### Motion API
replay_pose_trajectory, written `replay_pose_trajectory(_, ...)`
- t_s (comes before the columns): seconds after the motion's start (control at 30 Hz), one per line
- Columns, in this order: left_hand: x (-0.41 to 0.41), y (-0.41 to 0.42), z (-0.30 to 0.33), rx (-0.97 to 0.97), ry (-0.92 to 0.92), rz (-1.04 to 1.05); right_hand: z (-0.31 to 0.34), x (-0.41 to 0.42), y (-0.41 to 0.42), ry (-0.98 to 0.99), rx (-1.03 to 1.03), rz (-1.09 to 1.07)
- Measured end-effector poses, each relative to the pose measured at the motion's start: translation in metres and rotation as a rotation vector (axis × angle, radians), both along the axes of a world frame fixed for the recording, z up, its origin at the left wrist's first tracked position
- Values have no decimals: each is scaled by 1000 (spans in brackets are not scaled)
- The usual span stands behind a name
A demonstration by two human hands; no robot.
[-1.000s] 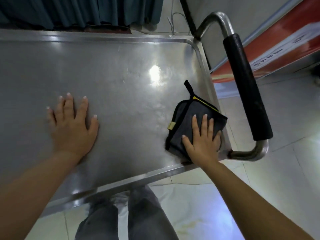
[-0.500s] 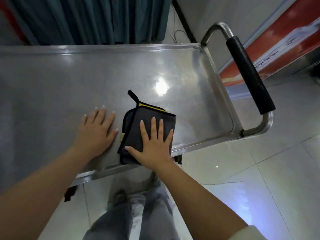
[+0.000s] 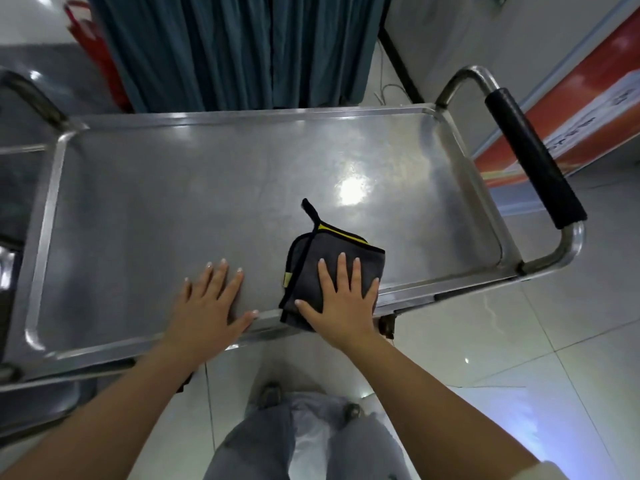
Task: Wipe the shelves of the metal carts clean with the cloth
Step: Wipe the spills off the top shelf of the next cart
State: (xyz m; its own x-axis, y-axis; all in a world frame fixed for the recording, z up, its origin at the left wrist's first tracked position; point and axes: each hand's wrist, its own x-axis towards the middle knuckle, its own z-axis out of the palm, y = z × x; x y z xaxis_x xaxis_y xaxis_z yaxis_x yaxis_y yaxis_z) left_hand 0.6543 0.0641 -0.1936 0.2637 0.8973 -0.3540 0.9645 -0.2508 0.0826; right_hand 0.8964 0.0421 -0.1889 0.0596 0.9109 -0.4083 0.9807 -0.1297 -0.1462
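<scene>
The metal cart's top shelf is a shiny steel tray with a raised rim. A folded dark grey cloth with yellow trim and a black loop lies at the shelf's near edge, right of centre. My right hand presses flat on the cloth with fingers spread and straight. My left hand rests flat on the bare steel just left of the cloth, its thumb at the front rim. The cloth's near corner hangs over the rim.
A black-padded cart handle stands at the right end. A dark teal curtain hangs behind the cart. Another steel cart adjoins on the left. A red and white board leans at the right. My legs stand on the tiled floor.
My right hand slid the cloth left along the near edge from the right end, then slightly back right. My left hand stayed flat on the shelf. The camera pulled back.
</scene>
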Motion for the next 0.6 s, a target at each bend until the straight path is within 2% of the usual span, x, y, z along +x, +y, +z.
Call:
replay_pose_trajectory(0.07, 2, 1, -2, -7, 16, 13, 1, 3, -3, 15, 17, 65)
replay_pose_trajectory(0.2, 8, 0, -1, -34, 62, 33, 0, 25, -26, -28, 72, 327)
replay_pose_trajectory(0.3, 23, -5, 7, -97, 38, 134, 6, 43, -33, -41, 92, 424)
replay_pose_trajectory(0.4, 51, -29, 16, -165, -16, 192, 17, 61, -37, 105, 103, 383)
replay_pose_trajectory(0.5, 76, -82, 21, -70, 17, 137, 28, 92, -56, 350, 94, 256)
replay_pose_trajectory(0.6, 92, -132, 27, -76, -49, 191, 37, 130, -87, 528, 99, 105)
